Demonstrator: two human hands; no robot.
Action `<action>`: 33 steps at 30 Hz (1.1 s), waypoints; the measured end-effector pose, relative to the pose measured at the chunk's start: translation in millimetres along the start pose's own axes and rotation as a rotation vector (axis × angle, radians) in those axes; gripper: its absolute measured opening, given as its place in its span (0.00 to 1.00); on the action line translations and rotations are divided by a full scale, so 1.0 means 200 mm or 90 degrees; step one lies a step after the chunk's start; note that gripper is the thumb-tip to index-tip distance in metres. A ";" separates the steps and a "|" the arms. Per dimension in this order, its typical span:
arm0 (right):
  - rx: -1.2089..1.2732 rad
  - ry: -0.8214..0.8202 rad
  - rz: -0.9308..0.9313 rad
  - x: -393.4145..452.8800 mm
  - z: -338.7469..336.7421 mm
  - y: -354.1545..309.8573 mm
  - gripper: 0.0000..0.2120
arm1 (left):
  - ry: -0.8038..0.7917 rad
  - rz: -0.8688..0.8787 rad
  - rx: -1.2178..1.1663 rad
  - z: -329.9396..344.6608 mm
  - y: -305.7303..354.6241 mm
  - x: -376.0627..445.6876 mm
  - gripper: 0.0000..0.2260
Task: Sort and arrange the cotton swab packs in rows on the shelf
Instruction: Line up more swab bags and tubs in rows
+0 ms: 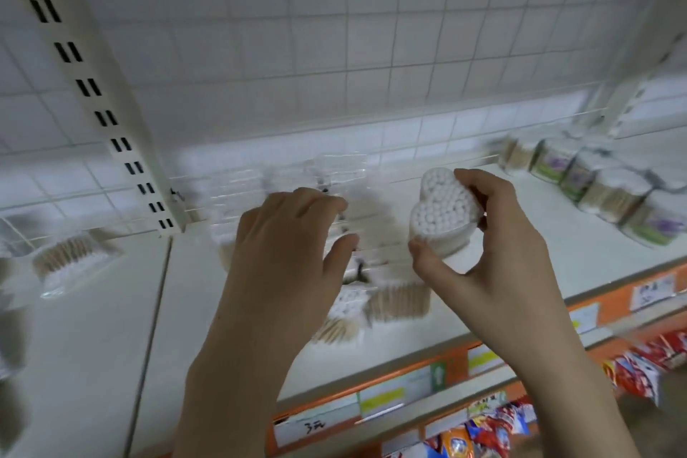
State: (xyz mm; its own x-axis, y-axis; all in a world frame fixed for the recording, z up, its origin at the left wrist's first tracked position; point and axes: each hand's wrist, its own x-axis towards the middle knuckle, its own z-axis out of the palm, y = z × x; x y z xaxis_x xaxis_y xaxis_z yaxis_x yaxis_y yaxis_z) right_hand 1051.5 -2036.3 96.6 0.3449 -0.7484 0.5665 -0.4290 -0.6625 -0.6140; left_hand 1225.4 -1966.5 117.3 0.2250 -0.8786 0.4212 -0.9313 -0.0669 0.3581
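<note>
Dim, cool overhead light; motion blur throughout, wide-angle bending at edges.

You see a white wire grid panel (334, 48) behind the shelf, a cream slotted upright post (100, 100) at the left, orange price strips (409, 379) along the front edge, and colourful packets (632, 372) below.

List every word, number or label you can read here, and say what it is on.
"3" plus a scrawl: handwritten white price tag on the shelf edge.
Other price tags: too blurred.
Purple-and-green labels on the swab boxes: unreadable.
Snack packets below: unreadable.
</note>
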 end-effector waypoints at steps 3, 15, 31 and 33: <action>-0.024 -0.001 0.015 0.00 -0.12 0.14 0.33 | -0.006 0.009 -0.010 0.09 0.15 0.03 0.13; -0.153 -0.118 0.052 0.12 -0.64 0.93 0.33 | -0.003 0.024 -0.006 0.60 0.82 0.21 0.15; -0.216 -0.289 0.074 0.80 -0.65 1.31 0.36 | -0.048 -0.086 0.063 0.80 0.89 0.35 0.17; -0.245 -0.310 0.076 0.84 -0.62 1.34 0.36 | -0.044 -0.096 0.064 0.81 0.89 0.36 0.17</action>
State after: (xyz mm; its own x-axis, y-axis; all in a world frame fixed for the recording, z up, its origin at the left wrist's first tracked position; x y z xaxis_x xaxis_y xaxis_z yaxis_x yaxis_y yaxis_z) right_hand 891.7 -2335.8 95.2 0.5778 -0.8049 0.1352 -0.7265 -0.5827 -0.3641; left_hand 1030.1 -2118.3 76.7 0.3473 -0.8850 0.3100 -0.9133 -0.2443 0.3258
